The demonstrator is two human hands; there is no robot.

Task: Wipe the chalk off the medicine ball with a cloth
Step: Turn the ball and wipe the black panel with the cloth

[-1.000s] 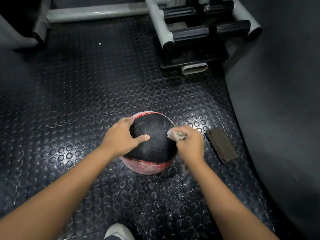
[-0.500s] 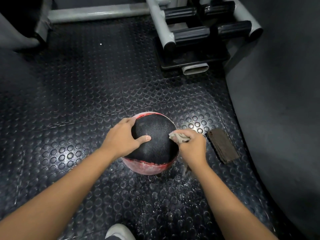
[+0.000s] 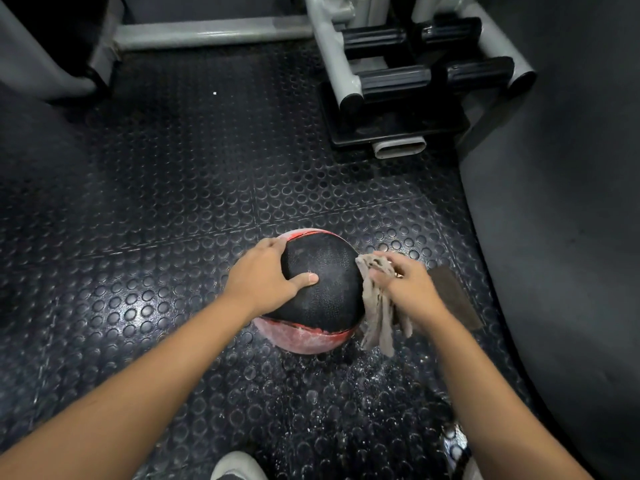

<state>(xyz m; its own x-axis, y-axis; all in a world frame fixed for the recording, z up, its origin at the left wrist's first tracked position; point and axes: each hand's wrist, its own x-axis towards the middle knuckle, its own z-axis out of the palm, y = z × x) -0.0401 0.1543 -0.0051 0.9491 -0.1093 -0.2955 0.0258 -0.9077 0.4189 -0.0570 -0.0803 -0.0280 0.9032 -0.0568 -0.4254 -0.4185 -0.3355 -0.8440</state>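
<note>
A black and red medicine ball (image 3: 323,289) rests on the studded rubber floor, with white chalk smears on its lower red band. My left hand (image 3: 265,277) lies flat on the ball's left top, thumb stretched across the black panel. My right hand (image 3: 405,285) grips a grey, dirty cloth (image 3: 375,306) against the ball's right side. The cloth's loose end hangs down past the ball's lower right edge.
A brown block (image 3: 457,296) lies on the floor just right of my right hand. A grey metal machine frame with black pads (image 3: 401,77) stands at the back. A large dark curved surface (image 3: 561,237) fills the right side. White chalk dust (image 3: 346,375) speckles the floor below the ball. A shoe tip (image 3: 237,465) shows at the bottom.
My right hand has slid from the ball's upper right down and outward along its side, and the cloth now hangs longer below it. My left hand holds still.
</note>
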